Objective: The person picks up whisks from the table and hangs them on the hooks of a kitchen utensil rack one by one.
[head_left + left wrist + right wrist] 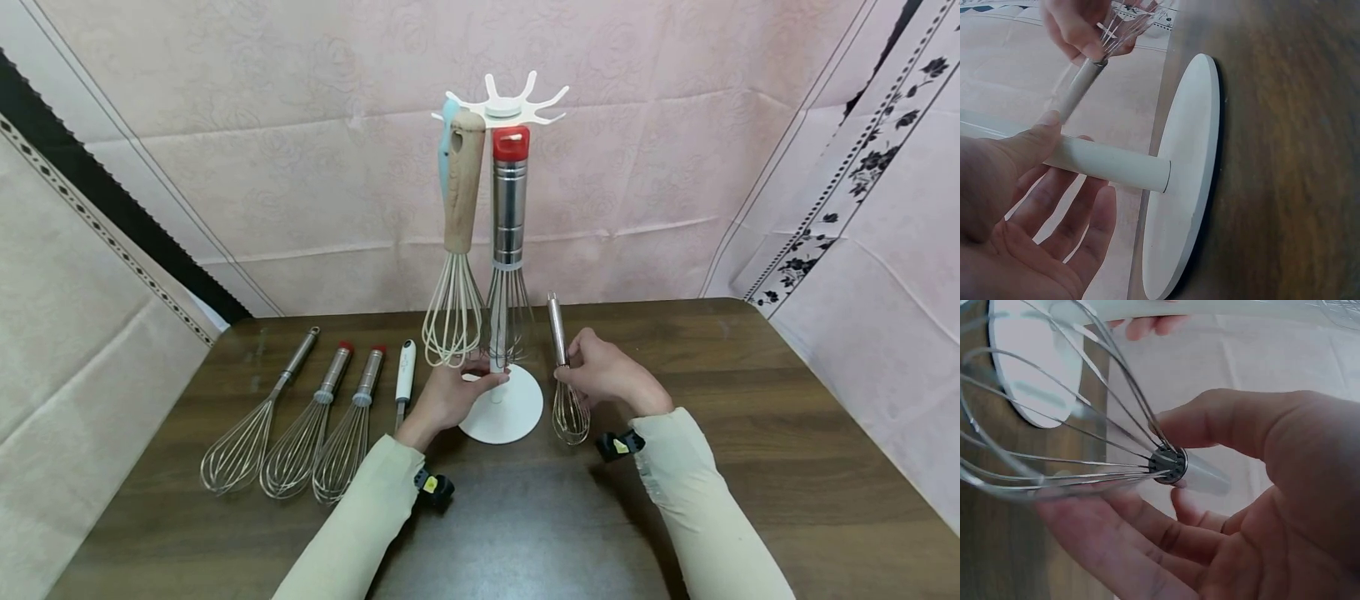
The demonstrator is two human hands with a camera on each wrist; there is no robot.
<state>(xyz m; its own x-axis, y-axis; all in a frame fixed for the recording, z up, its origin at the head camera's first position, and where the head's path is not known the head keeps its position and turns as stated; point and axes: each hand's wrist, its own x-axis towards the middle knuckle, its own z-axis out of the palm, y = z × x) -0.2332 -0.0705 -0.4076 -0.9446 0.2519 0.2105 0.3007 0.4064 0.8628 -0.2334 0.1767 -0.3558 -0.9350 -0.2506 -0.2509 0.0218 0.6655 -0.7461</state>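
Note:
A white utensil stand with a round base (501, 417), a post (1135, 167) and a spoked hook top (504, 108) stands upright on the table. My left hand (447, 400) holds the post low down, thumb on one side and fingers curled behind. Between the thumb and fingers of my right hand (613, 372), a small metal whisk (556, 325) is gripped where handle meets wires, its handle pointing up and wires down. From the hooks hang a wooden-handled whisk (463, 183), a red-topped steel whisk (510, 212) and something with a light-blue handle (445, 150), mostly hidden.
On the brown table (525, 533), left of the stand, lie a metal whisk (240, 443), two red-tipped whisks (296, 450) and a white-handled utensil (405, 371) partly covered by my left arm. A pale cloth (337, 167) hangs behind the table.

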